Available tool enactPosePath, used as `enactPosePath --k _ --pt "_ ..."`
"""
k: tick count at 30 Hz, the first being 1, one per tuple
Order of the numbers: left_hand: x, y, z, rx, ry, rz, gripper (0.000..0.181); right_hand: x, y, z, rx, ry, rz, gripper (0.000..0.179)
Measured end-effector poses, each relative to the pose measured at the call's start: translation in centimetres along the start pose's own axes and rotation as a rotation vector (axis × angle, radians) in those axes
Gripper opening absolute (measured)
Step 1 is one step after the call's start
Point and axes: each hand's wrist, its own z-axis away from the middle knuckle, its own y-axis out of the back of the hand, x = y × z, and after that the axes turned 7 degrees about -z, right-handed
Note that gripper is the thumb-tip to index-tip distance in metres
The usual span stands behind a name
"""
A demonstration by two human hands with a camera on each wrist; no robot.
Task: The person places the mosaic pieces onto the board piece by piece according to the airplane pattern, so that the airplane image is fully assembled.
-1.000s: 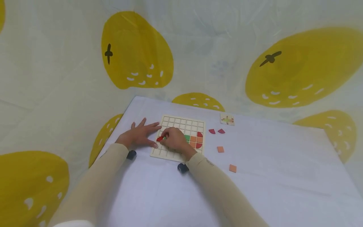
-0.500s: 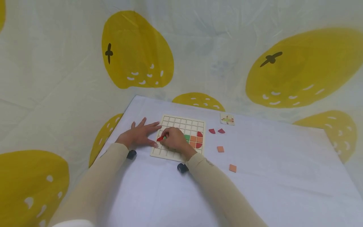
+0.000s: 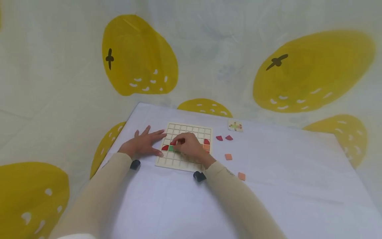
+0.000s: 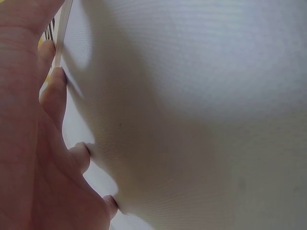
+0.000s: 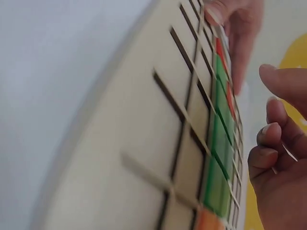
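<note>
My left hand [image 3: 143, 142] lies with fingers spread at the left edge of the gridded board [image 3: 182, 162]; its fingertips and thumb touch that edge. Over the board's middle hovers my right hand [image 3: 191, 146]. In the right wrist view its thumb [image 5: 283, 84] stands apart from the loosely bent fingers, with nothing between them. A red quarter-round tile [image 3: 165, 147] sits in the grid by my left thumb, beside a green tile [image 3: 171, 148]. Another red tile [image 5: 230, 101] lies along the green row. My right hand hides part of the row; a red tile [image 3: 207, 141] and an orange tile [image 3: 206, 146] show at its right end.
Two loose red tiles [image 3: 228, 137] lie right of the board. Nearer me are one orange square [image 3: 228, 156] and another orange square [image 3: 241, 176]. A small pattern card [image 3: 235, 125] lies at the back of the white-covered table [image 3: 298, 186].
My right hand has drawn back to the right and its fingers have loosened, uncovering a green tile and a red tile above it. My left hand keeps its place. The head view shifts slightly.
</note>
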Motion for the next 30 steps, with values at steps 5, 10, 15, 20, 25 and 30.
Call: enactPosePath --k 5,10,15,20,25,30 --pt "0.2 0.1 -0.1 -0.006 0.015 0.001 0.102 0.2 2.8 1.4 -0.009 -0.016 0.042 0.014" --pt "0.0 -0.1 -0.1 -0.013 0.043 0.004 0.104 1.7 5.8 3.3 -0.052 -0.066 0.072 0.014" --pt "-0.1 -0.2 -0.2 -0.005 0.029 0.008 0.105 3.5 9.2 5.7 -0.057 -0.151 0.127 0.016" --pt "-0.1 -0.1 -0.1 -0.014 0.024 0.005 0.106 4.9 12.7 8.1 -0.07 -0.243 0.185 0.017" --pt "0.0 -0.1 -0.1 -0.003 0.014 0.004 0.107 6.6 15.1 10.3 -0.066 -0.316 0.253 0.024" --pt "-0.2 -0.3 -0.3 0.006 0.009 0.01 0.107 7.8 16.0 11.3 -0.051 -0.402 0.281 0.026"
